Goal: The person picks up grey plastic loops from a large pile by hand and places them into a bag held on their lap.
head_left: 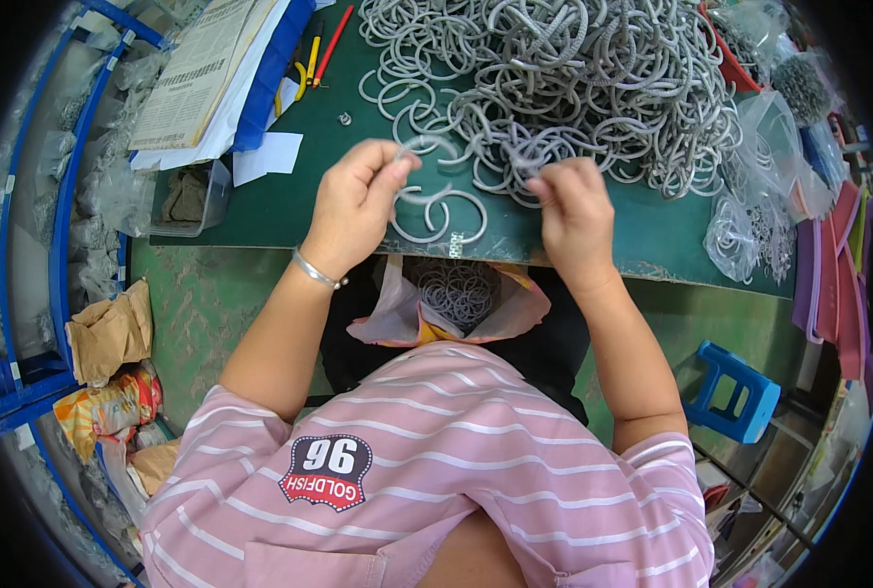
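Observation:
A large heap of grey open rings [593, 88], shaped like open bangles, lies on the green tabletop. My left hand [358, 201] is closed in a pinch over the near part of the table, with one grey open ring [435, 140] at its fingertips. To its right, my right hand [576, 211] is also pinched closed at the near edge of the heap. What it holds is smeared by motion. Between my hands, a few loose rings [440, 218] lie near the table edge. Below them, an opened bag [456, 294] in my lap contains many similar rings.
At the left stand a blue tray [272, 73] with papers and a clear plastic box [201, 201]. A red pen [334, 44] and yellow-handled tool [301, 82] lie behind. Plastic bags [765, 147] crowd the right. A blue stool [735, 392] stands on the floor.

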The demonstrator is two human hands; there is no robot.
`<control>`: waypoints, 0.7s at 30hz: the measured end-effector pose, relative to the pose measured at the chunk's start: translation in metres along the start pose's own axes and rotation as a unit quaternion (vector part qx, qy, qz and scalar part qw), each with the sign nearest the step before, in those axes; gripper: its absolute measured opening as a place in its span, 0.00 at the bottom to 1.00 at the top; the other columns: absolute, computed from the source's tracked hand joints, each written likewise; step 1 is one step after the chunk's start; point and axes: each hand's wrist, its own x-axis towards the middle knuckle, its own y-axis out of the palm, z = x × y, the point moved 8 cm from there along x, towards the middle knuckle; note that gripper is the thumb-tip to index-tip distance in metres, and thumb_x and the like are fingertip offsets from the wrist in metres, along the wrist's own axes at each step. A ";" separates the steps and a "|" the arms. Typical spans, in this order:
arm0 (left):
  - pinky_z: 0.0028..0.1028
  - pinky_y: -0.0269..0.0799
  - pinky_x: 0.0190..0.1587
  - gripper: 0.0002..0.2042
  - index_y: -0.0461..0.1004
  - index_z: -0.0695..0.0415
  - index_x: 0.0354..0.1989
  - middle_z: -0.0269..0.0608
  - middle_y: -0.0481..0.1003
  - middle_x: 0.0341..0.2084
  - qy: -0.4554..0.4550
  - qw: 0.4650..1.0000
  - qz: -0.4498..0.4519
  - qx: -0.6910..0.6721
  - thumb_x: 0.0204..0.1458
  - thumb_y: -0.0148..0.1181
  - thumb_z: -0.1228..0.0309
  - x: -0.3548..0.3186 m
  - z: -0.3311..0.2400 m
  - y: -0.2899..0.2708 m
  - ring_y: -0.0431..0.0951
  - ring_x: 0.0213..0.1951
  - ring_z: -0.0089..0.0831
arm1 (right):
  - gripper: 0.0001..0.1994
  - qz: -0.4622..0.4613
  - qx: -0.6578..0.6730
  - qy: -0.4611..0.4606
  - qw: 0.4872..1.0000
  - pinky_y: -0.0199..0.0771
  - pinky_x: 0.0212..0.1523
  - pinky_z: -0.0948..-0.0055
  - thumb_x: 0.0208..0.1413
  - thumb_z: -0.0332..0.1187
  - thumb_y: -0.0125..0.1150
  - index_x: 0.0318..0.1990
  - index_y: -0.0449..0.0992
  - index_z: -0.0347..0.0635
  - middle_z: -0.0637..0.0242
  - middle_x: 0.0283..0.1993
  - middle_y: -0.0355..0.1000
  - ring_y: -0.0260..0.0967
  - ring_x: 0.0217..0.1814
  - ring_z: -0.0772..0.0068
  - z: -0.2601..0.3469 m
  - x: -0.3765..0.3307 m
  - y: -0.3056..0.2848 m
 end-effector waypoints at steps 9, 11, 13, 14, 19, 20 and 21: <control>0.36 0.72 0.38 0.24 0.70 0.61 0.45 0.46 0.69 0.36 0.071 0.949 0.061 0.301 0.42 0.70 0.62 -0.027 0.007 0.029 0.74 0.35 0.45 | 0.05 0.128 -0.070 -0.021 0.989 0.73 0.29 0.61 0.43 0.21 0.58 0.28 0.73 0.44 0.63 0.34 0.68 0.71 0.32 0.56 0.019 0.006 0.026; 0.38 0.72 0.39 0.26 0.69 0.61 0.46 0.48 0.68 0.39 0.055 0.942 0.034 0.330 0.42 0.70 0.60 -0.026 0.008 0.030 0.74 0.37 0.48 | 0.03 0.159 -0.074 -0.007 0.985 0.72 0.30 0.61 0.45 0.24 0.59 0.28 0.72 0.43 0.63 0.32 0.69 0.71 0.34 0.56 0.023 0.010 0.028; 0.39 0.72 0.40 0.26 0.69 0.62 0.45 0.51 0.68 0.40 0.079 0.939 -0.037 0.333 0.43 0.69 0.59 -0.023 0.002 0.026 0.74 0.39 0.49 | 0.04 0.064 0.003 -0.013 0.998 0.70 0.29 0.63 0.46 0.21 0.61 0.29 0.73 0.40 0.63 0.31 0.69 0.70 0.31 0.57 0.024 0.029 0.003; 0.39 0.72 0.40 0.26 0.69 0.63 0.45 0.52 0.67 0.40 0.089 0.935 -0.074 0.335 0.44 0.69 0.59 -0.023 -0.002 0.022 0.74 0.40 0.50 | 0.06 0.026 0.002 -0.040 0.999 0.69 0.29 0.65 0.45 0.20 0.64 0.31 0.74 0.38 0.61 0.30 0.68 0.68 0.29 0.59 0.030 0.041 -0.015; 0.41 0.74 0.38 0.18 0.68 0.66 0.38 0.56 0.67 0.40 0.050 0.929 -0.024 0.367 0.44 0.66 0.68 -0.019 0.006 0.021 0.74 0.38 0.54 | 0.08 -0.001 -0.016 -0.070 0.997 0.69 0.32 0.67 0.42 0.22 0.66 0.31 0.74 0.39 0.61 0.35 0.68 0.67 0.33 0.61 0.043 0.039 -0.022; 0.42 0.74 0.38 0.16 0.68 0.66 0.36 0.56 0.68 0.38 0.047 0.928 -0.015 0.370 0.43 0.65 0.70 -0.017 0.007 0.020 0.75 0.37 0.54 | 0.08 0.004 -0.030 -0.090 0.996 0.70 0.32 0.67 0.42 0.22 0.66 0.31 0.74 0.39 0.62 0.35 0.68 0.67 0.34 0.61 0.044 0.035 -0.017; 0.42 0.73 0.38 0.14 0.68 0.65 0.35 0.57 0.69 0.37 0.045 0.927 -0.007 0.372 0.42 0.64 0.73 -0.017 0.008 0.020 0.75 0.36 0.55 | 0.07 0.073 -0.060 -0.098 0.991 0.71 0.33 0.66 0.41 0.24 0.66 0.29 0.74 0.41 0.63 0.36 0.69 0.68 0.37 0.61 0.040 0.025 -0.003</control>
